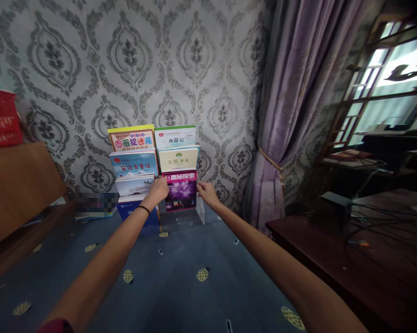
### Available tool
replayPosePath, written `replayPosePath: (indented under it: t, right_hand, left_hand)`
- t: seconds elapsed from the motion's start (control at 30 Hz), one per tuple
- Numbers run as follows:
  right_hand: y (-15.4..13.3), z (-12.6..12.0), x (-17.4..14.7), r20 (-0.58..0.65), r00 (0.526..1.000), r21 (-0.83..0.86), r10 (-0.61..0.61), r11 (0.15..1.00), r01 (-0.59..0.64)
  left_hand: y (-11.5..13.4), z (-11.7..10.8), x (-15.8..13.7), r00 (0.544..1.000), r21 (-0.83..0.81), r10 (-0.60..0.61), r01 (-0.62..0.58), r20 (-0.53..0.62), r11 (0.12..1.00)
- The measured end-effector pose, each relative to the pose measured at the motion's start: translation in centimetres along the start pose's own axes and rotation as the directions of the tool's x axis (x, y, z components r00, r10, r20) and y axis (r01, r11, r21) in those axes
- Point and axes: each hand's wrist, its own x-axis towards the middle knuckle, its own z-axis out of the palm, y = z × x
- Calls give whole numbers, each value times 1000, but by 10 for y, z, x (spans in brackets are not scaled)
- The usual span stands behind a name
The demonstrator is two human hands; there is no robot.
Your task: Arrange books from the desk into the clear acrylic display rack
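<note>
A dark purple and magenta book (179, 192) stands upright in the right column of a tiered book rack (201, 212). My left hand (158, 190) is closed at the book's left edge. At its right edge, my right hand (207, 193) pinches the side. Behind it rise a cream book (179, 159) and a white book with a green top (177, 135). The left column holds a yellow-edged book (132, 138), a blue book (133, 163), a pale book (134, 186) and a dark blue book (133, 212) in front.
The rack stands on a blue patterned cloth (166, 291) against the papered wall. A partly blurred flat item (95, 206) lies to its left. Further left, a red basket (2, 118) sits on a wooden box (21, 189). A purple curtain (288, 106) and a dark table with cables (333, 249) are on the right.
</note>
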Motion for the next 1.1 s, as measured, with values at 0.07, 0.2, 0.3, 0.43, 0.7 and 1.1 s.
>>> replayPosePath:
  t: [0.07,0.2,0.3,0.43,0.7,1.1]
  right_hand:
    - [0,0,0,3,1000,0,-3,1000,3]
    - [2,1,-2,0,1000,2,-3,1000,3]
    - [3,2,-3,-8,1000,3,-2,1000,2]
    - [4,3,-4,-17,1000,7,-6,1000,6]
    - [5,5,-6,-28,1000,25,-14,1000,14]
    - [5,8,-6,-43,999,44,8,999,-6]
  left_hand:
    - [1,-1,-1,1000,4,-29,29,-4,1000]
    - [2,-3,-3,999,14,-49,49,0,999]
    - [2,-5,-5,999,14,-42,42,-2,999]
    - [3,-7,-9,999,8,-32,32,-1,999]
    - [8,-8,-13,999,-23,-42,41,-25,999]
    - [9,-7,-21,998,-70,-30,26,-52,997]
